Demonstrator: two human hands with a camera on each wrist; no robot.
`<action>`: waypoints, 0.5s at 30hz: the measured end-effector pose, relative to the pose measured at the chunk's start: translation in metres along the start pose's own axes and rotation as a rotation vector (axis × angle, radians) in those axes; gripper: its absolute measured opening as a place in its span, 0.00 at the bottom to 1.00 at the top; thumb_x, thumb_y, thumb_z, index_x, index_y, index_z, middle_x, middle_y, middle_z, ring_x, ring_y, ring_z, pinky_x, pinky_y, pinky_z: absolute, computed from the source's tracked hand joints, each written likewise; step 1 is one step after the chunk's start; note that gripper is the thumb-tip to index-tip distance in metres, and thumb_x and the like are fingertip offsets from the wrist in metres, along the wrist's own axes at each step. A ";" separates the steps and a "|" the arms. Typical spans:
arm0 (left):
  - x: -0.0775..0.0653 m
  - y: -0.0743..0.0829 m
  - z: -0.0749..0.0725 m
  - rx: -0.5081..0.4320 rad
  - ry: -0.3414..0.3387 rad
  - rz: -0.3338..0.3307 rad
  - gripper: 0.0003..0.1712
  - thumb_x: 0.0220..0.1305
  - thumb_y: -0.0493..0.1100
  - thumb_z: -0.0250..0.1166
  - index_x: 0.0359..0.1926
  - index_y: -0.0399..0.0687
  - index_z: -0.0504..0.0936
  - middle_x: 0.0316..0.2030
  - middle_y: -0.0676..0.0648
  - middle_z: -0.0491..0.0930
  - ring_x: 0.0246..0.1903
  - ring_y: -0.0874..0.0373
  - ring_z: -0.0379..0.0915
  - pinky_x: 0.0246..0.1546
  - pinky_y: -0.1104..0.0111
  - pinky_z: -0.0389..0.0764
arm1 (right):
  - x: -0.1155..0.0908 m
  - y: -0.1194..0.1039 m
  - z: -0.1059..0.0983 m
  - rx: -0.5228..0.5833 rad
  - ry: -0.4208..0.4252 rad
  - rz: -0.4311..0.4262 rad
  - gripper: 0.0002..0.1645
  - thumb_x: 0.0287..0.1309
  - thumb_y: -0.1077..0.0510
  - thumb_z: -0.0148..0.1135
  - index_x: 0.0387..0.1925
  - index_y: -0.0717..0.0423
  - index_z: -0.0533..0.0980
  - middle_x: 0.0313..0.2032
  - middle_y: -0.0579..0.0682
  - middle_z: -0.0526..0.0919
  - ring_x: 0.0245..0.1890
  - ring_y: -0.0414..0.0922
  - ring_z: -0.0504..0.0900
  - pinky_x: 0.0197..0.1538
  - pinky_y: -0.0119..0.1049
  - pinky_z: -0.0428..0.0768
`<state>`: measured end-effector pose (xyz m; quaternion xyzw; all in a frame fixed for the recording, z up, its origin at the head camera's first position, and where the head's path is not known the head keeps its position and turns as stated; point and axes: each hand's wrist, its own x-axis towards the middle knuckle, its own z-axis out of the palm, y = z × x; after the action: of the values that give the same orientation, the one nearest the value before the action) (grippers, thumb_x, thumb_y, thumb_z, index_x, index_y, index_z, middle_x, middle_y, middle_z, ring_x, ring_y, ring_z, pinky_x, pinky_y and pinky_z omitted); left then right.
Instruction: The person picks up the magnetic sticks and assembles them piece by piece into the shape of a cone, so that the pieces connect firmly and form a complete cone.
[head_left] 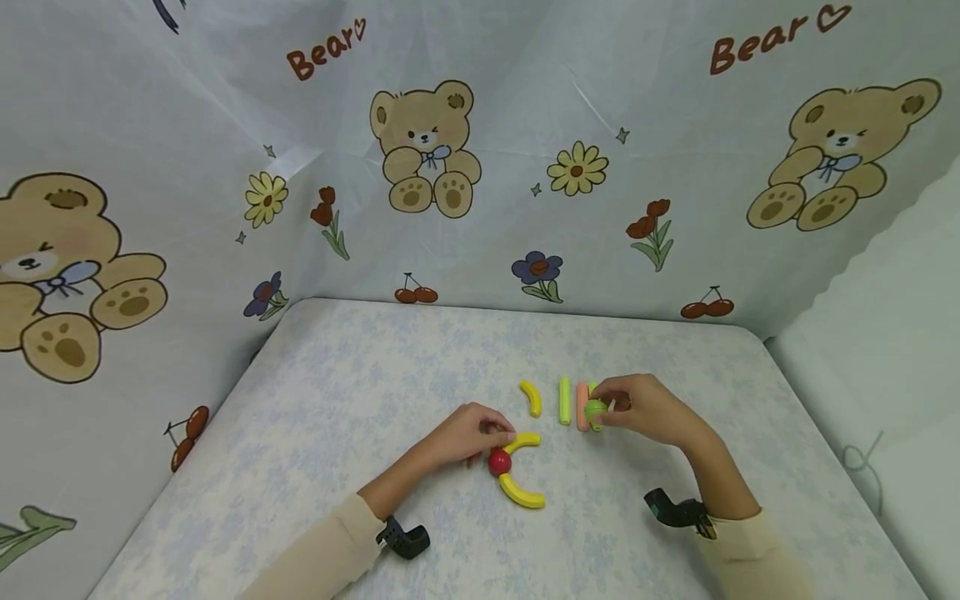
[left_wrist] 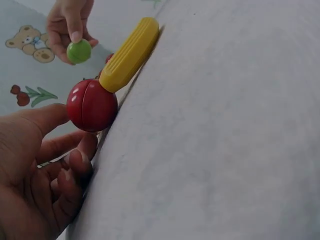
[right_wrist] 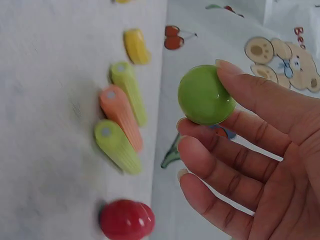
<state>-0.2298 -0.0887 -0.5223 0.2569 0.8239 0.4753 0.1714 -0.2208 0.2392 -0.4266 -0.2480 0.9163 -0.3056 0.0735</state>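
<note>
My left hand (head_left: 472, 433) is at a red ball (head_left: 499, 462), its thumb against the ball and its other fingers curled close by in the left wrist view. Two curved yellow sticks (head_left: 522, 492) meet that ball, one above and one below in the head view. My right hand (head_left: 647, 408) pinches a green ball (right_wrist: 206, 95) between thumb and fingers, held up over the table. Beneath it lie a light green stick (head_left: 565, 401), an orange stick (right_wrist: 120, 115) and a second light green stick (right_wrist: 117, 145), side by side.
A loose curved yellow stick (head_left: 531, 398) lies left of the straight sticks. Another red ball (right_wrist: 127, 220) shows in the right wrist view, hidden behind my right hand in the head view. A bear-print curtain (head_left: 480, 242) stands behind the pale patterned table (head_left: 360, 358).
</note>
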 end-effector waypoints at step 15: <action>0.003 0.007 0.003 0.227 0.112 -0.041 0.09 0.60 0.59 0.73 0.31 0.63 0.88 0.20 0.62 0.80 0.16 0.63 0.71 0.18 0.70 0.71 | 0.019 -0.008 0.042 0.024 -0.083 -0.020 0.17 0.55 0.55 0.78 0.45 0.57 0.86 0.34 0.41 0.85 0.32 0.40 0.79 0.34 0.31 0.80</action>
<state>-0.2289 -0.0814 -0.5177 0.2307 0.8858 0.3889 0.1047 -0.2215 0.2020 -0.4550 -0.2689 0.9062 -0.3068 0.1112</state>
